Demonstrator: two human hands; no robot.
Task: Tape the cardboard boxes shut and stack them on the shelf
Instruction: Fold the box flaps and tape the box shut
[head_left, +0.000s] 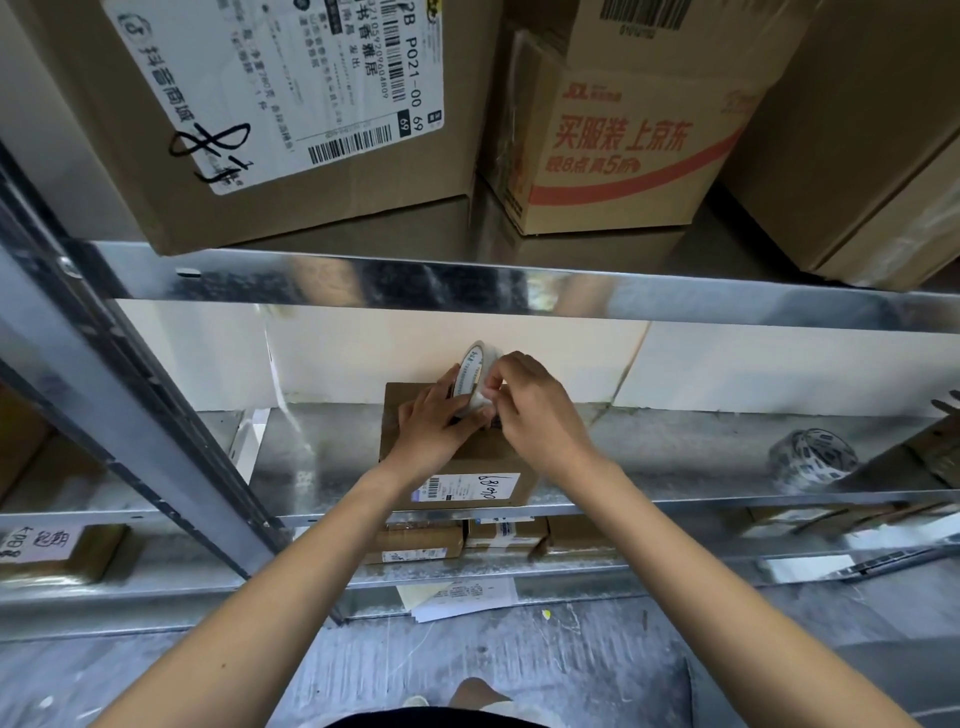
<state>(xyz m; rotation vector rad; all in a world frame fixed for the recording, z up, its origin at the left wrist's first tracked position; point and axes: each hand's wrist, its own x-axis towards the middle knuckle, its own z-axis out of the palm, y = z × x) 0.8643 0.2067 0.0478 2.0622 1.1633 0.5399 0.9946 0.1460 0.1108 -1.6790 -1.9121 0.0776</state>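
A small cardboard box (467, 467) with a white label on its near side sits on the middle metal shelf (675, 452). A roll of clear tape (474, 364) stands upright on edge above the box top. My left hand (436, 421) grips the roll from the left, its palm over the box top. My right hand (530, 400) pinches the tape's loose end at the roll's right side. The box's top seam is hidden under both hands.
Large cardboard boxes (291, 119) (618, 135) fill the upper shelf. A second tape roll (813, 457) lies on the middle shelf at right. Small parcels (421, 543) sit on the lower shelf. A steel upright (130, 374) runs at left. Papers (457, 597) lie on the floor.
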